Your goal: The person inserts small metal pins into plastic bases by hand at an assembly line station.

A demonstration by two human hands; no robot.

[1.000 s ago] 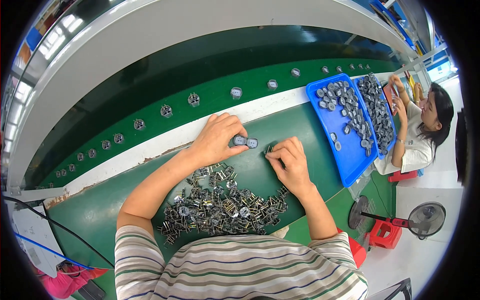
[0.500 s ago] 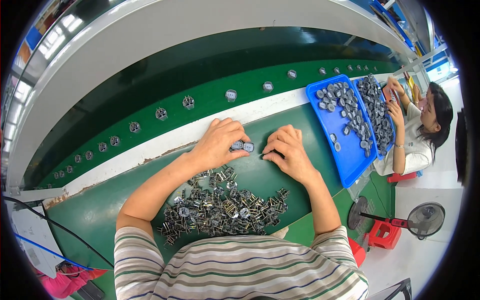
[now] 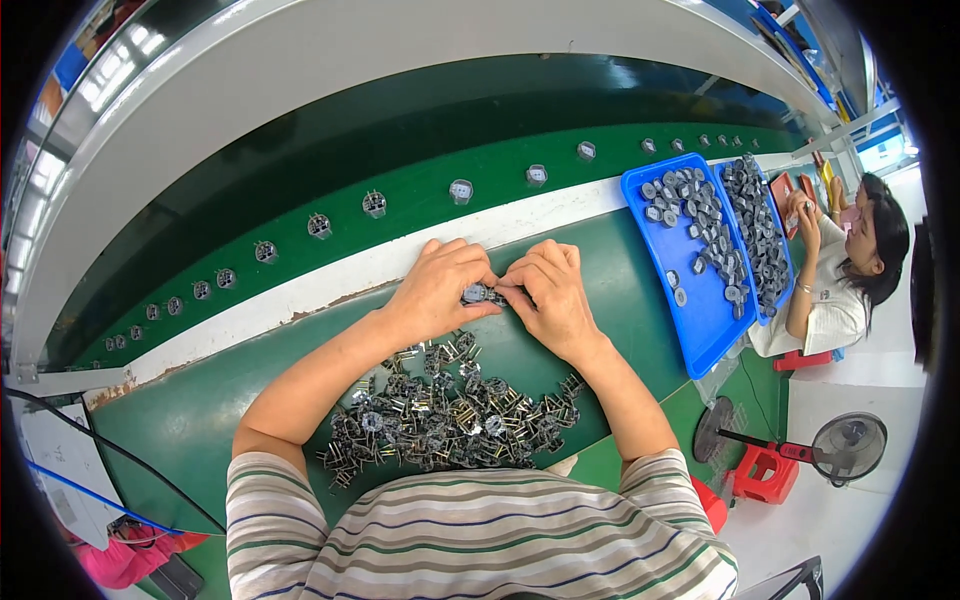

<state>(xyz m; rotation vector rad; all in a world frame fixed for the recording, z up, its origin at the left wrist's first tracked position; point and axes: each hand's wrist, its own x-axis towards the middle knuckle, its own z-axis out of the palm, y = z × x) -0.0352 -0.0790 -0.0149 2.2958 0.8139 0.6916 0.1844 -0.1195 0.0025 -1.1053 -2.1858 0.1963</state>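
My left hand (image 3: 437, 288) is closed around a grey plastic housing (image 3: 474, 293) just in front of the white ledge. Its thumb and fingers grip the housing from the left. My right hand (image 3: 556, 300) meets it, pinching a small dark part (image 3: 496, 296) against the housing's right end; fingers hide most of this part. Between my forearms lies a heap of black plug inserts with metal pins (image 3: 450, 420) on the green table (image 3: 330, 330).
Right of my hands stands a blue tray (image 3: 690, 325) of grey housings, beside a second filled tray (image 3: 755, 230). Beyond the white ledge (image 3: 360, 265), spaced-out parts sit on a green conveyor (image 3: 420, 190). A co-worker (image 3: 825, 270) sits at far right, near a fan (image 3: 848, 445).
My right hand has moved left, bringing the small dark part to the housing in my left hand. The left hand stays in place. Parts on the conveyor's left stretch have shifted slightly left.
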